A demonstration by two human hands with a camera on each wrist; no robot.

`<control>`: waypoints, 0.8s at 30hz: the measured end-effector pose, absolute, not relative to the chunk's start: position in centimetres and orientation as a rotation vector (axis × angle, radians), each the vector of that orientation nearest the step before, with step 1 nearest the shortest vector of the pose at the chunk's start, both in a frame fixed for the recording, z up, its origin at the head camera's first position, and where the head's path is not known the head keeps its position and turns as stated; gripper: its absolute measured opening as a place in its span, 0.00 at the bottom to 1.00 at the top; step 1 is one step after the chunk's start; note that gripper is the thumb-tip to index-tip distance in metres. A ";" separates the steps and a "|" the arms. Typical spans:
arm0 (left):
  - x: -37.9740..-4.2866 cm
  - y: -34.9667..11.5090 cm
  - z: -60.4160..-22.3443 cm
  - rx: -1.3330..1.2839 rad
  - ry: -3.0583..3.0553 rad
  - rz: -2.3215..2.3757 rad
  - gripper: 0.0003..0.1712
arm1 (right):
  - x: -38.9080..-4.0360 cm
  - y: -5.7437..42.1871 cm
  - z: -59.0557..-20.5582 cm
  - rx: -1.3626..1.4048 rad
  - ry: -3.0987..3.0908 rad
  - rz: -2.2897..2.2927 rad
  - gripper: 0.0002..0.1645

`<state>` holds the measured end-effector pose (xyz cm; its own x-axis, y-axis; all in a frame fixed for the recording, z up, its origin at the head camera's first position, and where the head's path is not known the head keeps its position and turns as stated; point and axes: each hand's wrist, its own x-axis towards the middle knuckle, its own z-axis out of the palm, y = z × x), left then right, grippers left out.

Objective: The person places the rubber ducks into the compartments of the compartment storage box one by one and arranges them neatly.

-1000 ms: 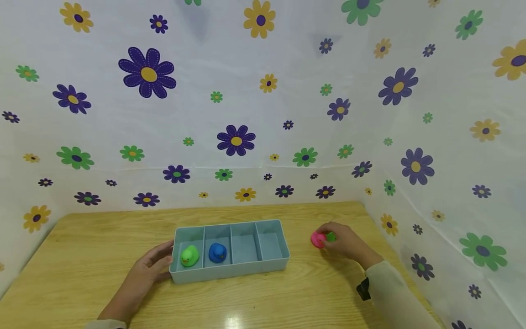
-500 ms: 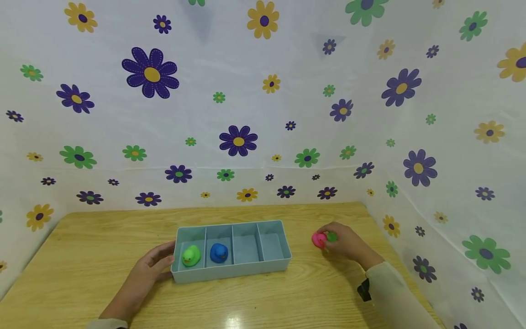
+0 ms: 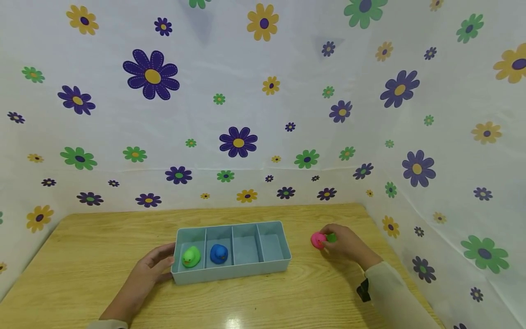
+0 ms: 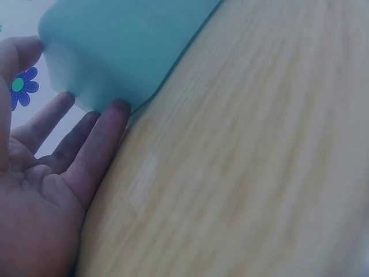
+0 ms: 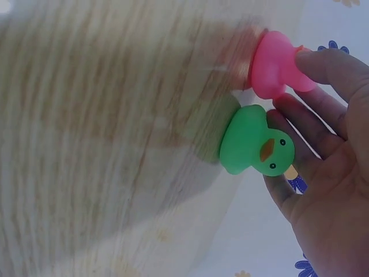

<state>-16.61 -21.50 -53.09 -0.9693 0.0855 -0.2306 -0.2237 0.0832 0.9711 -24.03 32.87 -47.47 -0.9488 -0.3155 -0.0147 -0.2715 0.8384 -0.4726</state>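
A blue-grey box with several compartments [image 3: 213, 273] rests on the table. My left hand [image 3: 149, 269] touches its left end; in the left wrist view the fingertips lie against the wall [image 4: 109, 63], fingers fairly straight. A light green rubber duck [image 3: 191, 257] sits in the leftmost compartment, a blue rubber duck [image 3: 219, 253] in the one beside it. Right of the box, my right hand [image 3: 347, 242] pinches a pink rubber duck [image 5: 274, 66] between thumb and fingers, at table level. Close beside it, under the hand, stands a darker green rubber duck [image 5: 248, 141] near the fingers.
The two right-hand compartments [image 3: 273, 246] of the box show bare floors. A wooden table [image 3: 255, 301] carries everything. White flower-printed cloth [image 3: 308, 91] closes off the back and the right side, near my right arm.
The head view has shifted slightly. Both hands, the box and the ducks hold nearly the same places.
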 end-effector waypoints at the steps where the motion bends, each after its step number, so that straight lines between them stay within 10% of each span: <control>1: -16.6 -21.5 -53.1 -0.145 2.130 1.983 0.38 | -24.0 32.8 -47.5 -0.470 2.932 -0.730 0.12; 24: -16.6 -21.5 -53.2 -0.139 2.129 1.987 0.38 | -23.5 31.6 -47.2 -0.412 3.049 -0.675 0.11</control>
